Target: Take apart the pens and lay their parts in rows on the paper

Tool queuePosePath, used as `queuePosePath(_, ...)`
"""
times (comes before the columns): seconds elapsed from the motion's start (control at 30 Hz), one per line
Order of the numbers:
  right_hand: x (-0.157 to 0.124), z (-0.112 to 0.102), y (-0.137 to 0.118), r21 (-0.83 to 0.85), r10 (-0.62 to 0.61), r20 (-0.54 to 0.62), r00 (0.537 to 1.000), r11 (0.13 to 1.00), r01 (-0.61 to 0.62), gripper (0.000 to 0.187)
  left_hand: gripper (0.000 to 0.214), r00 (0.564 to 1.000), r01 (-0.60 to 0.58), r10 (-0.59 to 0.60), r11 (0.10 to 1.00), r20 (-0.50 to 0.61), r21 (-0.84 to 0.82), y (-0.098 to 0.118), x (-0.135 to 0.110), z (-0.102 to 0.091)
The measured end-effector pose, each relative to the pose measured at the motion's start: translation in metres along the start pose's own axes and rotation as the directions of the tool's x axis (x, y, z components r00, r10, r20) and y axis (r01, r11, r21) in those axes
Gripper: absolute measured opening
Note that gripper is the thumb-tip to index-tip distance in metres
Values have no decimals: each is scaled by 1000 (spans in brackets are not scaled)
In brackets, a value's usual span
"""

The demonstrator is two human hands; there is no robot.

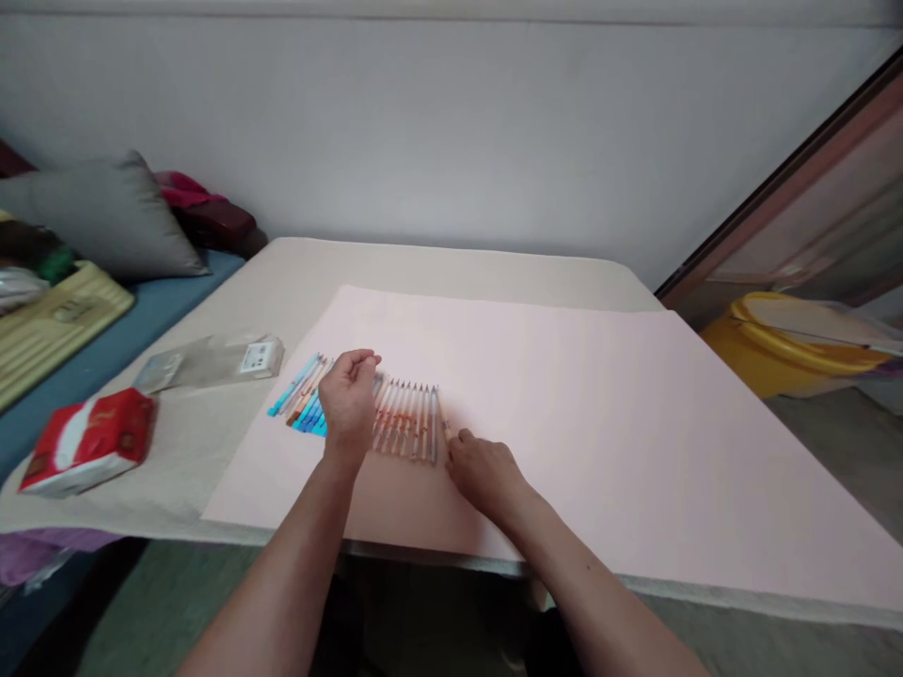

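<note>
A row of several pencils (409, 420) lies side by side on a large pink sheet (578, 404), tips pointing away from me. The ones at the left end (300, 400) have blue ends, the ones at the right are orange. My left hand (349, 400) hovers over the middle of the row with its fingers curled in; what they hold, if anything, is hidden. My right hand (483, 467) rests on the sheet at the row's right end, its fingertips pinched at the near end of the last pencil (435, 428).
A clear plastic pencil package (212, 362) and a red tissue pack (88, 442) lie on the table's left part (212, 301). A grey pillow (105, 216) sits on a blue mattress at far left. A yellow tub (783, 338) stands at right.
</note>
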State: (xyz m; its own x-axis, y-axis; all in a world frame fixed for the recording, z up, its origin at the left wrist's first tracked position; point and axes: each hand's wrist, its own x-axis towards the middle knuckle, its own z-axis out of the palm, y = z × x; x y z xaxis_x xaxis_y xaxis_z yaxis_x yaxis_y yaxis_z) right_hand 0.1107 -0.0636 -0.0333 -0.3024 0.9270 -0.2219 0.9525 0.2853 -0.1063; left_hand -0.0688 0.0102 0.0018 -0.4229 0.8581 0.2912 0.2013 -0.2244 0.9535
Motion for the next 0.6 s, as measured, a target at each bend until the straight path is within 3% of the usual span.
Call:
queuePosePath(0.2,2,-5,3,27,176,108,978,983,-179,31,18,998,27,-28,1000,52,15,-2,-5,4)
queuePosePath(0.4,3,-16,16,193,193,94,977,959,-208,23,20,957,191,-185,982,225,-5,0,-23,21)
queuePosePath(0.5,3,-23,28,428,230,52,972,874,-230,18,27,921,292,-278,956,273,-13,-3,-30,28)
queuePosePath(0.6,3,-24,37,691,223,50,974,696,-195,16,37,898,388,-358,919,254,-76,-6,-33,32)
